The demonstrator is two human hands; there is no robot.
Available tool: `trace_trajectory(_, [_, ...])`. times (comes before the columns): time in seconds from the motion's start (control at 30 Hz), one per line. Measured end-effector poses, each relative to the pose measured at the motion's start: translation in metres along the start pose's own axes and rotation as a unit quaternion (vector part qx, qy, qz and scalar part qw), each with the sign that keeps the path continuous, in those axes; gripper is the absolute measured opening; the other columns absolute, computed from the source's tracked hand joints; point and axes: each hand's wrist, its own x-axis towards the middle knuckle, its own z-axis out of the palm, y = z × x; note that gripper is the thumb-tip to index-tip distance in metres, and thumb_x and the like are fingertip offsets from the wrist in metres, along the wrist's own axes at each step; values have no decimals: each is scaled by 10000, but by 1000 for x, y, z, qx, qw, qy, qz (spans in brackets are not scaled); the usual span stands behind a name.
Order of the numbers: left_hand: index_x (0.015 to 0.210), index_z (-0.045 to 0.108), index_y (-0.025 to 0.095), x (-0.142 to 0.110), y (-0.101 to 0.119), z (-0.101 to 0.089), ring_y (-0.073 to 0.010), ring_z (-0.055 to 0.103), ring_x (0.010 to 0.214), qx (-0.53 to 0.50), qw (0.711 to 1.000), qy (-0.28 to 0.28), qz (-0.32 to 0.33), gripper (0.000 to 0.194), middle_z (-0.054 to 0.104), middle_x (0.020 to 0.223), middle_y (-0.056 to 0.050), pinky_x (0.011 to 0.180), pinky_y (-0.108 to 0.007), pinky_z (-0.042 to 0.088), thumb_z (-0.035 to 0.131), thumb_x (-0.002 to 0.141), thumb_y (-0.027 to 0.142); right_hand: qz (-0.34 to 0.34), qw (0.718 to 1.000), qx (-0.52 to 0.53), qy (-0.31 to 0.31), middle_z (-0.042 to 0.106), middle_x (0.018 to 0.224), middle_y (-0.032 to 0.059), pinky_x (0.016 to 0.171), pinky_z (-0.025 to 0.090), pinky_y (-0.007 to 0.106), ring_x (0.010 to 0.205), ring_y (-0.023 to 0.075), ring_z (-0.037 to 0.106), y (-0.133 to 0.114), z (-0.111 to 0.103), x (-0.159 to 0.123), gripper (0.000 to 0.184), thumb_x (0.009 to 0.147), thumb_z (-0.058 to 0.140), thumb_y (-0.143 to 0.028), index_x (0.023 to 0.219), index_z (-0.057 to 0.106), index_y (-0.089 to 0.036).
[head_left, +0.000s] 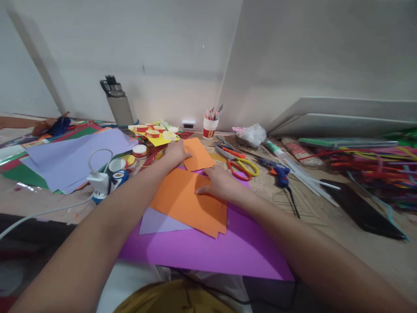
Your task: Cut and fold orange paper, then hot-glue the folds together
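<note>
My left hand (175,153) is at the left edge of a small orange paper piece (199,155), its thumb over the edge and its other fingers partly hidden. My right hand (219,183) lies with thumb and fingers apart over a larger orange paper sheet (187,198), its fingertips by the small piece's lower right corner. The larger orange sheet looks stacked, with a notched lower right corner. Beneath it show a lavender sheet (159,224) and a big purple sheet (208,254) that reaches over the table's front edge.
Scissors (241,165) and a blue glue gun (282,174) lie right of the sheets, with a black phone-like slab (361,208) beyond. Left are lavender papers (78,156), tape rolls (140,151) and a charger (99,180) with cable. Behind stand a bottle (120,106) and a pencil cup (210,128).
</note>
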Motion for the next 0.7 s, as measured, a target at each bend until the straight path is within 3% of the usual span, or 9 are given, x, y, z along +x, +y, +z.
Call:
trace_trajectory(0.2, [1372,463,197,8,-4,1,-407,478,1279,6,999,4,37,782,524,1399,-208,992,-473,420,628,748,639,17,998,53,8,691,1020,94,875,399,376,1030,284,597,6,2,9,513,677,776,-553,1030,677,-193])
trace_trajectory(0.33, [1369,462,187,15,-8,5,-406,466,1291,6,999,-10,36,724,500,1431,-207,1007,-494,393,531,811,643,1,998,58,40,658,1088,116,851,405,347,1095,294,554,6,5,10,533,664,785,-559,1029,682,-184])
trace_trajectory(0.53, [1346,508,162,28,-8,2,-441,428,1323,46,996,-43,57,828,492,1423,-246,1009,-511,388,603,726,704,-20,998,52,15,683,1103,114,807,418,326,1062,278,591,9,4,11,598,704,760,-550,1158,652,-175])
trace_trajectory(0.7, [1404,476,151,44,-5,2,-432,375,1380,39,998,-56,17,918,414,1494,-246,1074,-492,342,689,679,672,11,997,82,7,695,1032,88,699,405,293,986,261,607,13,4,15,543,649,790,-560,1017,660,-183])
